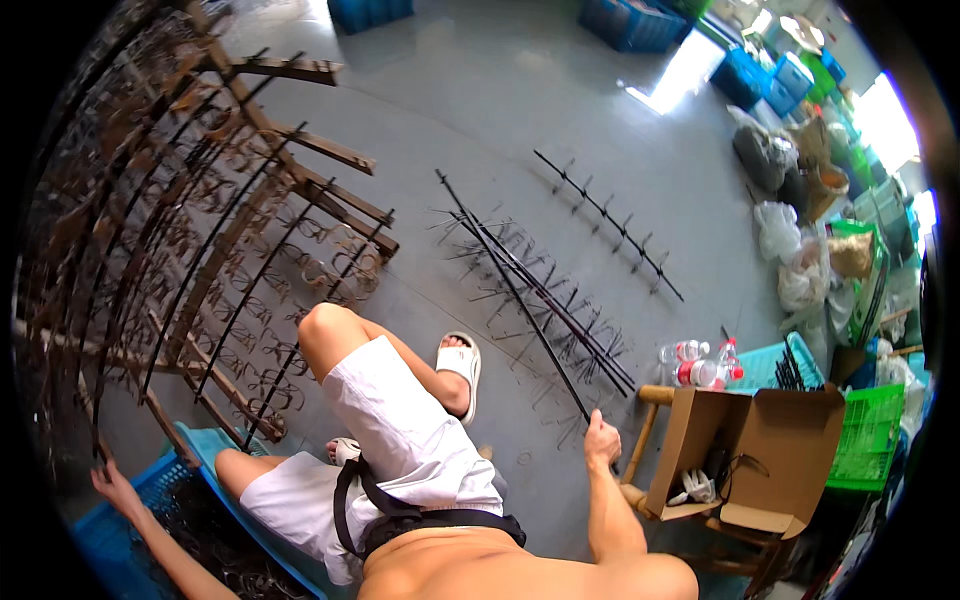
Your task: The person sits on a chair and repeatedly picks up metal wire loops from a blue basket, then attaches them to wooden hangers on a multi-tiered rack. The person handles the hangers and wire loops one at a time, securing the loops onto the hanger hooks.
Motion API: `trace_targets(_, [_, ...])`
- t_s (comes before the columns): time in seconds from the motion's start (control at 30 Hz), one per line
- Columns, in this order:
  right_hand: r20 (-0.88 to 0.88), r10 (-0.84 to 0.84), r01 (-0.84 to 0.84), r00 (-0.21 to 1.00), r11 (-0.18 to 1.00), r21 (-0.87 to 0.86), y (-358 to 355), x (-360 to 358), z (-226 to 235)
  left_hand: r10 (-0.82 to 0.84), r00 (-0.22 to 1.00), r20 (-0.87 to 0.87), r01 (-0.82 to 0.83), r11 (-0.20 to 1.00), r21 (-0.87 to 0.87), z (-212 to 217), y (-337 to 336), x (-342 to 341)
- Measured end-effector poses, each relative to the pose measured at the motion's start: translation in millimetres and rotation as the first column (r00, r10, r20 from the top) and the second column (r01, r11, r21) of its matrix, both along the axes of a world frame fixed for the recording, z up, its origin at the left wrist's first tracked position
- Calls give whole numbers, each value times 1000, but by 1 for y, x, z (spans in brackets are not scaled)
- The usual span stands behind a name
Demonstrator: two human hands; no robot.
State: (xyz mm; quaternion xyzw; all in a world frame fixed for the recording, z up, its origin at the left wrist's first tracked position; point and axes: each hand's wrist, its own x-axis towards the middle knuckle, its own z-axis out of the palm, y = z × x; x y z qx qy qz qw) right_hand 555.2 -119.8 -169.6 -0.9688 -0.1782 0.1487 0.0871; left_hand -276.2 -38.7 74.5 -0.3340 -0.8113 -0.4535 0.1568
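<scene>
My right hand (602,440) is closed around the lower end of a long thin black rod (520,300), which slants up and away over the floor. Beside and under it lie more dark rods (560,305) with thin prongs sticking out along them. At the far left my left hand (118,488) has its fingers closed at the lower end of another black rod (97,400) on a wooden rack (215,250). Rows of brown, eyeglass-like frames (240,330) hang from the rack's rods. Below that hand stands a blue basket (255,545) full of dark, tangled pieces.
A single pronged rod (610,218) lies farther out on the grey floor. To the right, an open cardboard box (690,440) with white gloves sits on a wooden stool (655,400), near plastic bottles (700,370). Bags (775,230) and a green crate (870,430) line the right side.
</scene>
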Motion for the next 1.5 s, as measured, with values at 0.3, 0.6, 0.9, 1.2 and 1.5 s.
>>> trace_targets(0.3, [583,96,-308,807,910,277,-47,48,217,-749,207,630,762,527,376,-58,90,318])
trace_targets(0.6, [956,195,-888,221,445,114,25,69,370,-546,-606,578,483,325,813,-54,155,338])
trace_targets(0.9, [863,480,-967,-160,-251,-39,289,-66,304,-676,-236,698,-27,722,691,-98,45,209])
trace_targets(1.2, [636,746,-924,-197,-357,133,421,-246,177,-389,-23,921,-272,889,368,-170,20,124])
trace_targets(1.5, [750,659,-910,-63,-346,228,490,-277,107,162,758,631,-368,906,210,-191,-47,95])
